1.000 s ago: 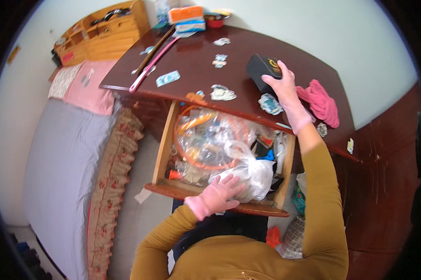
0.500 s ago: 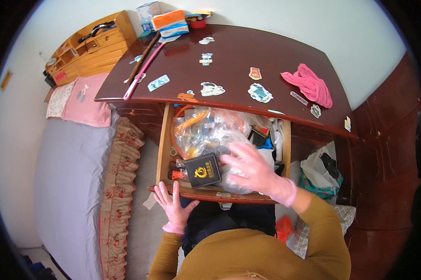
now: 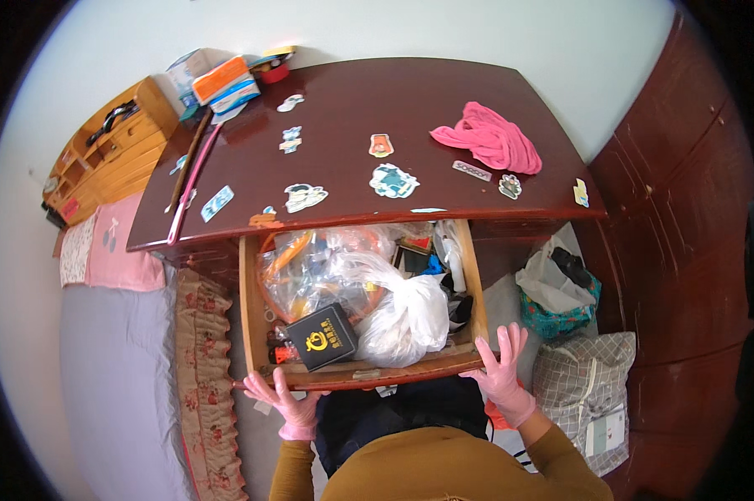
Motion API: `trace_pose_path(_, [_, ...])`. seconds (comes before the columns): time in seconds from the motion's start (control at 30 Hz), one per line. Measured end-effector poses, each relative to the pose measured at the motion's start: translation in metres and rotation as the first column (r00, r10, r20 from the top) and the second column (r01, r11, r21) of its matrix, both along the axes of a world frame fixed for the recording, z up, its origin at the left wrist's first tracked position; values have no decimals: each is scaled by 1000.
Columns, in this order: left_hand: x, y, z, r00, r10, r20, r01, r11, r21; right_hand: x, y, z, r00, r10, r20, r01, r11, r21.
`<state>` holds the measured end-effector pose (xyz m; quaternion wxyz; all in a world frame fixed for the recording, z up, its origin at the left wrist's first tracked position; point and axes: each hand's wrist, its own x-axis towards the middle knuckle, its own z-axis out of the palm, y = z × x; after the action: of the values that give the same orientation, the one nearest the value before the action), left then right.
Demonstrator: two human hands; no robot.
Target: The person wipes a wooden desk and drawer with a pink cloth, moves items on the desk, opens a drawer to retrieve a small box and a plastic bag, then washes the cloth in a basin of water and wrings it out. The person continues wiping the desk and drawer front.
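Observation:
A wooden drawer (image 3: 479,288) stands pulled out of a dark red desk, full of things. At its front left corner my left hand (image 3: 289,405), in a thin pink glove, rests with fingers spread against the drawer's front edge. My right hand (image 3: 504,380), gloved alike, touches the front right corner, fingers stretched apart. Neither hand holds anything. Inside the drawer lie a black box with a gold emblem (image 3: 337,341), a knotted white plastic bag (image 3: 406,321) and clear plastic bags (image 3: 306,280) with an orange hose among them. Small items at the right side are partly covered.
On the desktop (image 3: 335,92) lie a bunched pink cloth (image 3: 494,138), several stickers, a pink stick (image 3: 195,179) and tissue packs (image 3: 225,83). A bed (image 3: 118,376) stands at the left. Bags (image 3: 561,292) and a checked cushion-like bundle (image 3: 581,380) sit on the floor at the right.
My right hand has left the drawer's inside and come to its front right corner. The white bag now shows in full. The view has shifted; my left hand stays at the left corner.

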<state>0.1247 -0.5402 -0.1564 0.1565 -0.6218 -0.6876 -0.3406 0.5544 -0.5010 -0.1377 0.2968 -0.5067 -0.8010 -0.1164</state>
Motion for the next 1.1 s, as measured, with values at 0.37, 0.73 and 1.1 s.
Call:
trace_pose_path(0.37, [-3, 118, 64, 996, -88, -34, 91, 991, 99, -15, 108, 44, 997, -71, -4, 71, 997, 34])
trace_pose_path(0.73, [0, 299, 82, 972, -42, -230, 47, 999, 17, -57, 248, 51, 923, -331, -196, 351, 933, 78])
trace_pose_path(1.1, [2, 290, 122, 956, -249, -157, 217, 956, -198, 23, 256, 155, 934, 111, -339, -19, 965, 263])
